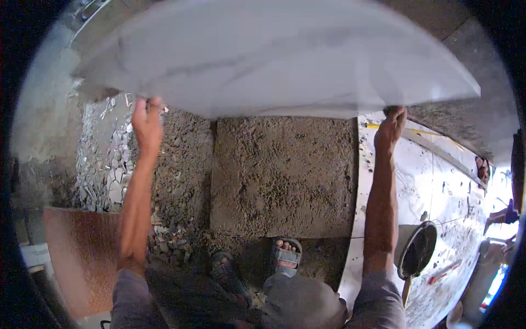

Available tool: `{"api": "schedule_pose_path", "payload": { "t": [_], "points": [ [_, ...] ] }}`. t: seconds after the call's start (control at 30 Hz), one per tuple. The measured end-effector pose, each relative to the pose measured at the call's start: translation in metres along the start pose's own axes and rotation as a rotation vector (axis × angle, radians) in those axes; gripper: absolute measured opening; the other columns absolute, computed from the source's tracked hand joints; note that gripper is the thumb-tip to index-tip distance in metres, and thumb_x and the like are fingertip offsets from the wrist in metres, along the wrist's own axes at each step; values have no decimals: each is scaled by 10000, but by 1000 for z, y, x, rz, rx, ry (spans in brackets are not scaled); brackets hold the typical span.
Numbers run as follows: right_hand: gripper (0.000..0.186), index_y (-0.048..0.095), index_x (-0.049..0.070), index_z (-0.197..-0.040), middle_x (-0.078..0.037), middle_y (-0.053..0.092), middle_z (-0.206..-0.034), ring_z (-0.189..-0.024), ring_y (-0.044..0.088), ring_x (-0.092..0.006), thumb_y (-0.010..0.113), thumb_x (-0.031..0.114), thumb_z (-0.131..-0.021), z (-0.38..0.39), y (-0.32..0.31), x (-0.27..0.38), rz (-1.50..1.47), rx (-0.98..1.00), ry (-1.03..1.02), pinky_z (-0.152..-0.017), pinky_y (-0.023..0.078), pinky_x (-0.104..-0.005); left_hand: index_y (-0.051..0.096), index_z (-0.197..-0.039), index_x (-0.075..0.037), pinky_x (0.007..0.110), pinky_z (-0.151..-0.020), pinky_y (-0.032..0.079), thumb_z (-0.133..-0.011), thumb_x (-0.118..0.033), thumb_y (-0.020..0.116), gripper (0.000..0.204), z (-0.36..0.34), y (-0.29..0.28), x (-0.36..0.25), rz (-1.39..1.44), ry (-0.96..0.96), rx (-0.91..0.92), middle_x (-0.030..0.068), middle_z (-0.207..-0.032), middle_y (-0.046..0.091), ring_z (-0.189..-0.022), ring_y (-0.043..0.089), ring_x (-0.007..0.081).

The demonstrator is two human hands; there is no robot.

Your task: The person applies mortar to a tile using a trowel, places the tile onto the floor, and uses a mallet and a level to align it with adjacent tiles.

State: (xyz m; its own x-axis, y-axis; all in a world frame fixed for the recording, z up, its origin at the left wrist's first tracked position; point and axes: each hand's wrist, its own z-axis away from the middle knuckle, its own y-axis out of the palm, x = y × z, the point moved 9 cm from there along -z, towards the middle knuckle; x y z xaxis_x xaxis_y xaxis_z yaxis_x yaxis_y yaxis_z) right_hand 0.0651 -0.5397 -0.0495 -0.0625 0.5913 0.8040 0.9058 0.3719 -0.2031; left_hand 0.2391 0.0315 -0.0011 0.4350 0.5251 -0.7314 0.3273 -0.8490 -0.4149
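A large white floor tile (285, 60) with grey marble-like veins is held up in front of me, blurred by motion. My left hand (147, 123) grips its near edge toward the left, thumb side showing. Farther right along the same edge, my right hand (391, 129) is closed on the tile, its fingertips partly hidden. Below and nearer to me lies a squared bed of rough wet mortar (285, 175), which the raised tile does not touch at its near part.
Speckled white tiles (413, 181) cover the right side, bearing a dark bucket (417, 249) and a red-handled tool (444, 273). Broken rubble (115, 170) and a reddish-brown panel (82, 257) lie left. My sandalled foot (286, 255) stands at the mortar's near edge. Another person is partly visible far right.
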Motion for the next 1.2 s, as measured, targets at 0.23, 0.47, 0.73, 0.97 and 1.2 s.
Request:
{"api": "schedule_pose_path", "payload": {
  "t": [0.23,0.47,0.73,0.97,1.2],
  "points": [
    [514,583,-43,-951,-196,582,-802,-722,494,-273,392,434,-978,-40,-25,37,73,141,126,-686,419,-382,603,-1047,-12,244,-684,417,-930,-393,559,401,-20,11,-12,166,-298,318,-14,-839,591,-759,497,72],
    [515,599,-47,-854,-128,565,-738,-717,471,-187,490,449,-939,28,-37,-68,314,410,394,-701,427,-371,600,-1069,23,289,-771,415,-891,-434,605,490,57,77,62,236,-661,519,30,-945,613,-859,518,126],
    [249,610,2,-975,-68,577,-721,-673,522,-139,537,233,-920,124,-49,-112,270,378,315,-619,427,-307,592,-983,0,325,-755,417,-809,-358,726,420,134,93,174,107,-765,416,49,-892,580,-847,504,157],
    [293,608,26,-1101,-99,638,-852,-782,580,-198,573,232,-896,162,-58,-132,279,427,574,-728,458,-329,571,-970,-17,342,-693,428,-831,-260,701,308,154,93,178,-7,-754,364,45,-849,565,-786,505,158],
    [263,623,29,-1068,-25,549,-702,-640,472,-104,597,158,-840,163,-70,-133,391,421,551,-577,397,-287,578,-867,-21,322,-651,411,-820,-266,716,285,170,113,213,113,-795,396,11,-794,528,-722,464,141]
  ]
}}
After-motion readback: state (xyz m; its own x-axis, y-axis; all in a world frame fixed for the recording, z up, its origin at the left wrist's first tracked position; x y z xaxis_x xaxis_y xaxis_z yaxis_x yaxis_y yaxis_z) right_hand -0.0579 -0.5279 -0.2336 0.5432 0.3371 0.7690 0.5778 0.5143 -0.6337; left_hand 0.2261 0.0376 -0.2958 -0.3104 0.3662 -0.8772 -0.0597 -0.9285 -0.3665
